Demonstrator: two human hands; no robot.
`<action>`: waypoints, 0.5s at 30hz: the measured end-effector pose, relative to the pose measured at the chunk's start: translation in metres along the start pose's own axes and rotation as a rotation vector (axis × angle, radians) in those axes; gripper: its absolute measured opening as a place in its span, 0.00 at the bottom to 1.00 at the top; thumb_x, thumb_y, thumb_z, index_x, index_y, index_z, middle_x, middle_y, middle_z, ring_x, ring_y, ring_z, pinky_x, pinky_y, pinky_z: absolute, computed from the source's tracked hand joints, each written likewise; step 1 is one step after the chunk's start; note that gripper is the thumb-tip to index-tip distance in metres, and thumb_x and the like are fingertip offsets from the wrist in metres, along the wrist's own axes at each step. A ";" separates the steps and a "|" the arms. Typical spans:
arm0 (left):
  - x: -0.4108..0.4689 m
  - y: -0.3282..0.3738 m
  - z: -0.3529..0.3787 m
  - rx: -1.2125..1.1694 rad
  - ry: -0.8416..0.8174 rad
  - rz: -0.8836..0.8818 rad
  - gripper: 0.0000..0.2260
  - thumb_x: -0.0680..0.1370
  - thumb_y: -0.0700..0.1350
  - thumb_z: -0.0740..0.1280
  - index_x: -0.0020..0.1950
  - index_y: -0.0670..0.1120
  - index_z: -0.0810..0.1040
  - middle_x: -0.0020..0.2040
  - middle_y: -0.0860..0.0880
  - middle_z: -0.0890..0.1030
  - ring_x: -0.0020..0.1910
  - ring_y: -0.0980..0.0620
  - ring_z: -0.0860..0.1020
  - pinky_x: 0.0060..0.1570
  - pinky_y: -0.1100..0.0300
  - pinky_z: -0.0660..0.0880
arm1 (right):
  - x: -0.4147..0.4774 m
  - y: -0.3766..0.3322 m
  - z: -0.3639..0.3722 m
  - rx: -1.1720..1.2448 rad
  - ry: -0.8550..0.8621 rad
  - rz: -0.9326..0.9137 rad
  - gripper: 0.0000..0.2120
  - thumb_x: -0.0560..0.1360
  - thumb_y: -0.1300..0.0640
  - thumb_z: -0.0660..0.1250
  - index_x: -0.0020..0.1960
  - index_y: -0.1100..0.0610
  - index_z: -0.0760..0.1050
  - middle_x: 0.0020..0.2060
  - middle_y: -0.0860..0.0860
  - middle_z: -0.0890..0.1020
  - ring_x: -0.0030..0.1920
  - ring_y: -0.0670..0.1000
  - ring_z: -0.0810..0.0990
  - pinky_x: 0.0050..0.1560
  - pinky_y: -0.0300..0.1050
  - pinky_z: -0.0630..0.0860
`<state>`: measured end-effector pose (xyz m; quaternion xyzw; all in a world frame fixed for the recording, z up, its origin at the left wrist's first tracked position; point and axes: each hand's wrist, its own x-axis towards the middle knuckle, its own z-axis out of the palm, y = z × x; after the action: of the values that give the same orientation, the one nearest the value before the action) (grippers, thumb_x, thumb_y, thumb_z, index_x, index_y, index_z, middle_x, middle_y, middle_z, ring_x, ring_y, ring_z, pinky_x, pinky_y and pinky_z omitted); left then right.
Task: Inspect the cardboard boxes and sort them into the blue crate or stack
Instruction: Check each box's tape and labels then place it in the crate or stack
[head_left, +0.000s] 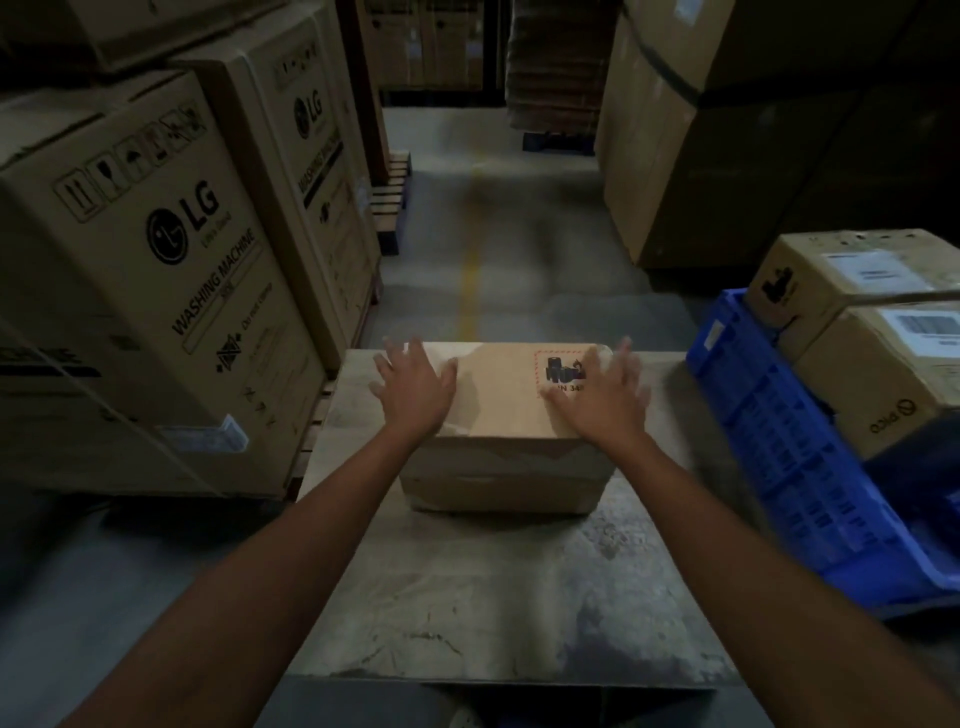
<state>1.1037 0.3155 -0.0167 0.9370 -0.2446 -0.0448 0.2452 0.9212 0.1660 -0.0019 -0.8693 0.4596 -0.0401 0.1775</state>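
A small cardboard box (506, 415) with a red-bordered battery label lies on a worn tabletop (509, 587) straight ahead. My left hand (413, 387) hovers flat over the box's left top edge, fingers spread. My right hand (602, 389) lies over the right top part, fingers apart, partly covering the label. Neither hand grips the box. A blue crate (789, 457) stands at the right, tilted, with two cardboard boxes (878, 364) in it.
Tall washing-machine cartons (156, 280) on pallets line the left side. Large brown cartons (727, 130) stand at the back right. A concrete aisle with a yellow line (470, 280) runs away between them beyond the table.
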 end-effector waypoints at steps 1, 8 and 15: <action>0.003 0.002 -0.003 -0.055 -0.026 -0.078 0.32 0.81 0.62 0.60 0.79 0.47 0.57 0.81 0.39 0.52 0.77 0.34 0.58 0.70 0.35 0.62 | -0.001 0.005 0.003 0.103 -0.029 0.094 0.45 0.75 0.30 0.63 0.82 0.47 0.47 0.82 0.57 0.42 0.80 0.65 0.50 0.74 0.66 0.59; 0.010 -0.010 -0.006 -0.079 -0.088 -0.081 0.33 0.79 0.64 0.61 0.80 0.51 0.57 0.71 0.36 0.70 0.67 0.34 0.71 0.62 0.43 0.71 | -0.011 0.015 0.002 0.539 0.056 0.163 0.49 0.77 0.41 0.70 0.82 0.46 0.37 0.77 0.55 0.66 0.71 0.61 0.71 0.65 0.60 0.72; 0.007 -0.016 -0.020 -0.278 0.036 -0.034 0.27 0.80 0.65 0.57 0.72 0.50 0.69 0.66 0.38 0.74 0.64 0.36 0.74 0.61 0.46 0.72 | -0.029 0.012 -0.008 0.697 0.238 0.125 0.37 0.73 0.31 0.60 0.77 0.47 0.64 0.69 0.53 0.74 0.63 0.56 0.78 0.63 0.57 0.76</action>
<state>1.1202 0.3329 -0.0069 0.8987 -0.2157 -0.0656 0.3762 0.8934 0.1813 0.0047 -0.7163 0.4879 -0.2840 0.4100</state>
